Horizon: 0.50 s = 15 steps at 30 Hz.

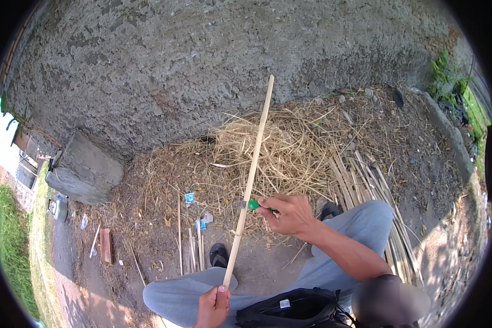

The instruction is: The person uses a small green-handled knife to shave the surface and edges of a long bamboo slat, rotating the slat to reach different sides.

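Bamboo stick held over a straw pile

Left hand [213, 306] grips the bamboo stick [250, 180] at its lower end; right hand [290, 214] pinches a green-handled knife [255, 205] against it.

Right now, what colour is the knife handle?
Green: the small knife's green handle, head view.

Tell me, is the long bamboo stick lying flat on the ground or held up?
Held up. The left hand grips the bamboo stick at its lower end, and it slants upward toward the wall, above the straw pile.

Straw pile [279, 147], concrete block [85, 169], wall [202, 60]
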Each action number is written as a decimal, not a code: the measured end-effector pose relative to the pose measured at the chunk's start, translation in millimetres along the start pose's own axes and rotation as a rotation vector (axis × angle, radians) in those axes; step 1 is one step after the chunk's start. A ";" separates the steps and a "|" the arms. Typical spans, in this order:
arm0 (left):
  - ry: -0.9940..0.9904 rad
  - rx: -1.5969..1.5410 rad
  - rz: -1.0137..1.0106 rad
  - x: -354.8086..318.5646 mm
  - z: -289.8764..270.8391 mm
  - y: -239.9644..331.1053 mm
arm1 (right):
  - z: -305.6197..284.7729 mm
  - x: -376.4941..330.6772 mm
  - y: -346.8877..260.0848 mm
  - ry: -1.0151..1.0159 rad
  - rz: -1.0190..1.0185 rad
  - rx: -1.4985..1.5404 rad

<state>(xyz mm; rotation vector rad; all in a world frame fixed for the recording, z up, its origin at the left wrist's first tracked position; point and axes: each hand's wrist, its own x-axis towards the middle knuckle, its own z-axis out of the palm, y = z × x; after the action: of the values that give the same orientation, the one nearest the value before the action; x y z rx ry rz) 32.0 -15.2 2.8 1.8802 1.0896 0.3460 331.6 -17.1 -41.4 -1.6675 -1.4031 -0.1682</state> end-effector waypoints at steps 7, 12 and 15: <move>-0.021 0.070 -0.072 -34.4 -19.1 -9.6 | 6.2 10.0 27.8 0.124 0.119 -0.007; -0.064 0.107 -0.150 -60.8 -34.1 -24.8 | 2.4 16.6 56.8 0.046 0.242 -0.089; -0.062 0.213 -0.137 -75.2 -40.1 -34.6 | 14.8 12.5 69.5 0.058 0.279 -0.166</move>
<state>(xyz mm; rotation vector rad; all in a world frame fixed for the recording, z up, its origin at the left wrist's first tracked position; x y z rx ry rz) -54.4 -45.7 10.6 1.9740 1.2458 0.0950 387.5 7.2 -80.0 -1.9602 -1.1248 -0.1755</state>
